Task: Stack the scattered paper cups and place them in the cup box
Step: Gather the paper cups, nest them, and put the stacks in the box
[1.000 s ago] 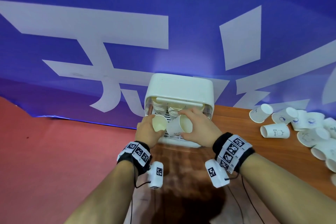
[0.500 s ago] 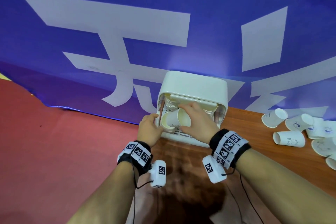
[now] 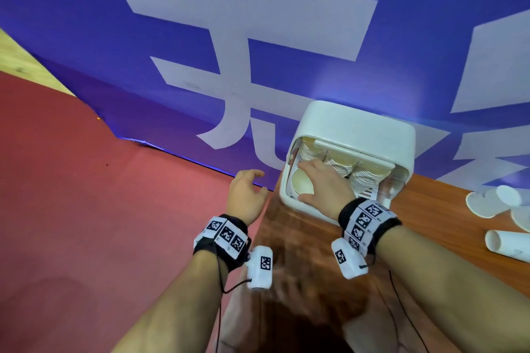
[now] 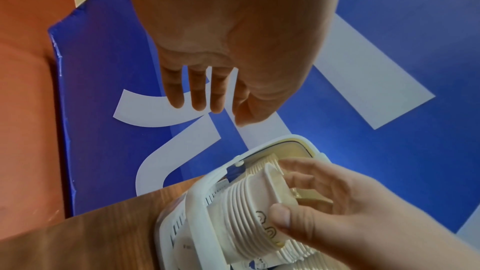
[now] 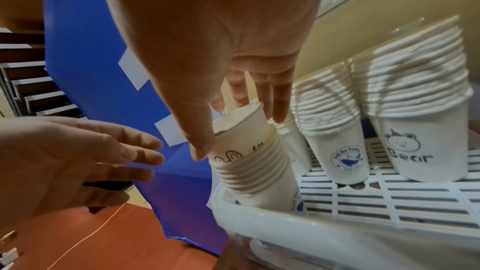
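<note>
Your right hand (image 3: 324, 189) has its thumb and fingers (image 5: 281, 98) curled round the rim of the top paper cup (image 5: 239, 128), seating it on the front-left stack (image 4: 249, 221) inside the cup box (image 3: 355, 129); gripping at the rim rather than the thin wall likely lets you press down without crushing the paper. That stack leans outward over the box's front edge, which is probably why the hand sits on top of it, steadying it as the cup nests. Your left hand (image 3: 246, 195) hangs just beside the box, off the counter (image 3: 309, 281) edge, fingers loosely spread and holding nothing, so it looks free to go for the next cup. Behind your right hand, other stacks (image 5: 413, 81) stand upright on the slatted floor of the box, mouths up, packed close so each props its neighbour. Loose cups (image 3: 507, 245) lie on their sides at the right of the counter, well apart from the box, so the job is judged partly done.
</note>
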`<state>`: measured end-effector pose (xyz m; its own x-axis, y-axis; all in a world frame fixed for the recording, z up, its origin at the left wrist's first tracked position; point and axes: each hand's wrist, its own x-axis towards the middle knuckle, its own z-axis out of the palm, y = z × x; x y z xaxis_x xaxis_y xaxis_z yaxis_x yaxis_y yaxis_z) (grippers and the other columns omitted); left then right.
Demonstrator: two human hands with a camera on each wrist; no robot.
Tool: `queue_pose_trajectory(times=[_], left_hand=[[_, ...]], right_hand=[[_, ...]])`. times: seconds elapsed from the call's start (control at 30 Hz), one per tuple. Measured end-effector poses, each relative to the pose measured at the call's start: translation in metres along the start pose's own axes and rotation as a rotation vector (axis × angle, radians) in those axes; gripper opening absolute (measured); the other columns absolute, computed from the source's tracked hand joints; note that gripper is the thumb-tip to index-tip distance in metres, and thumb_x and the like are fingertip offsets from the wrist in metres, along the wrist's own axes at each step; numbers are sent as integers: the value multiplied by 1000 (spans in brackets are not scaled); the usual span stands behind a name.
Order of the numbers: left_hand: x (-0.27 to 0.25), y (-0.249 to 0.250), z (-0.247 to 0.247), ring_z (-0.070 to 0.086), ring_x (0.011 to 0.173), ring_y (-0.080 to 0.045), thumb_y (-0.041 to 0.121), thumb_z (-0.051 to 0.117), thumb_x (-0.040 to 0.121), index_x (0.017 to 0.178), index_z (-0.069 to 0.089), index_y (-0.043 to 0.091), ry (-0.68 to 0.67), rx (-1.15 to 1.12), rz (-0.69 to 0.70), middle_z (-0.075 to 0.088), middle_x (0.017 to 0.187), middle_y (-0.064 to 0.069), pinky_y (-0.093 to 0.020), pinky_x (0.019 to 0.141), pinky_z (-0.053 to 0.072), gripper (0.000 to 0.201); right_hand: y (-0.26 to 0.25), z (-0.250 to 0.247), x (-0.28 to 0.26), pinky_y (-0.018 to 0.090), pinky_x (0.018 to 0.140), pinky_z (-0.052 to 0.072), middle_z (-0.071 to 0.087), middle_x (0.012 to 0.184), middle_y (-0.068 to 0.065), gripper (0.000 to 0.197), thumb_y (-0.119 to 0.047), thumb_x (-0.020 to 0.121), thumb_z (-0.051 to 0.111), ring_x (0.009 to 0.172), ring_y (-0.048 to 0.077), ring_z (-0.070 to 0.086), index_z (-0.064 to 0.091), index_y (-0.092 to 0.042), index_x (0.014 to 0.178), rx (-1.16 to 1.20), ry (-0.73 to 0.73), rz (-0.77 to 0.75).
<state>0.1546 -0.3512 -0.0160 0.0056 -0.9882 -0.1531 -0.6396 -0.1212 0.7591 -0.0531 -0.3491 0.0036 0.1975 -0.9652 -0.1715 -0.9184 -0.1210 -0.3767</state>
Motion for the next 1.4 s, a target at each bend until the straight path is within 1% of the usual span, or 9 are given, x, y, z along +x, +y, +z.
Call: queue_pose_trajectory(times=[0.23, 0.47, 0.6, 0.77, 1.0, 1.1, 1.23, 1.33, 1.4], left_hand=[[-3, -11, -9, 55, 113, -24, 9, 64, 82, 118, 64, 14, 10, 10, -6, 58, 122, -4, -40, 101, 43, 36], [-15, -8, -13, 54, 114, -24, 10, 64, 83, 119, 63, 14, 4, 32, -13, 57, 123, -5, -40, 101, 43, 36], [-22, 6, -17, 54, 113, -21, 9, 63, 83, 119, 63, 15, 13, 51, 0, 58, 123, -4, -37, 101, 43, 36], [-29, 46, -5, 55, 109, -22, 11, 64, 83, 117, 64, 15, -3, 77, 66, 59, 121, -4, -36, 100, 43, 35], [-53, 133, 64, 56, 112, -19, 10, 64, 82, 116, 65, 14, -92, 21, 243, 61, 120, -3, -34, 99, 44, 34], [-69, 170, 105, 57, 109, -21, 9, 64, 80, 114, 66, 12, -148, 19, 313, 64, 116, -5, -36, 100, 44, 34], [-93, 214, 163, 58, 106, -22, 10, 63, 78, 110, 67, 14, -242, 7, 381, 64, 112, -5, -36, 99, 44, 33], [-111, 245, 209, 55, 111, -21, 7, 64, 81, 115, 66, 13, -314, 45, 414, 59, 117, -5, -31, 103, 40, 35], [-123, 263, 240, 56, 111, -22, 8, 65, 82, 117, 65, 15, -361, 73, 428, 58, 120, -5, -33, 103, 41, 36]], right_hand=[[8, 17, 9, 41, 98, 46, 45, 142, -2, 72, -40, 81, 74, 124, 26, 49, 41, -26, 143, -54, -28, 47], [14, 19, 5, 40, 103, 43, 43, 147, -5, 73, -37, 80, 75, 129, 24, 46, 41, -25, 144, -2, -26, 58], [12, 12, -5, 40, 107, 39, 39, 149, -3, 73, -38, 80, 74, 131, 26, 43, 42, -24, 144, 61, -4, 46], [23, -13, -34, 36, 104, 39, 48, 140, 0, 62, -38, 87, 68, 129, 23, 46, 46, -21, 142, 163, 18, 36], [91, -67, -115, 33, 96, 46, 59, 130, 0, 48, -34, 91, 62, 117, 20, 56, 52, -23, 137, 195, 93, 145], [131, -88, -158, 37, 93, 49, 61, 120, -1, 42, -31, 90, 63, 110, 18, 59, 56, -24, 131, 232, 157, 220], [187, -106, -214, 34, 96, 48, 61, 119, -1, 40, -32, 91, 64, 111, 15, 58, 57, -22, 130, 284, 212, 324], [229, -116, -258, 31, 96, 46, 61, 122, -1, 41, -31, 91, 64, 112, 13, 57, 56, -21, 130, 328, 250, 394], [257, -121, -286, 27, 93, 44, 61, 122, -2, 41, -30, 92, 63, 105, 11, 56, 56, -21, 131, 334, 259, 447]])
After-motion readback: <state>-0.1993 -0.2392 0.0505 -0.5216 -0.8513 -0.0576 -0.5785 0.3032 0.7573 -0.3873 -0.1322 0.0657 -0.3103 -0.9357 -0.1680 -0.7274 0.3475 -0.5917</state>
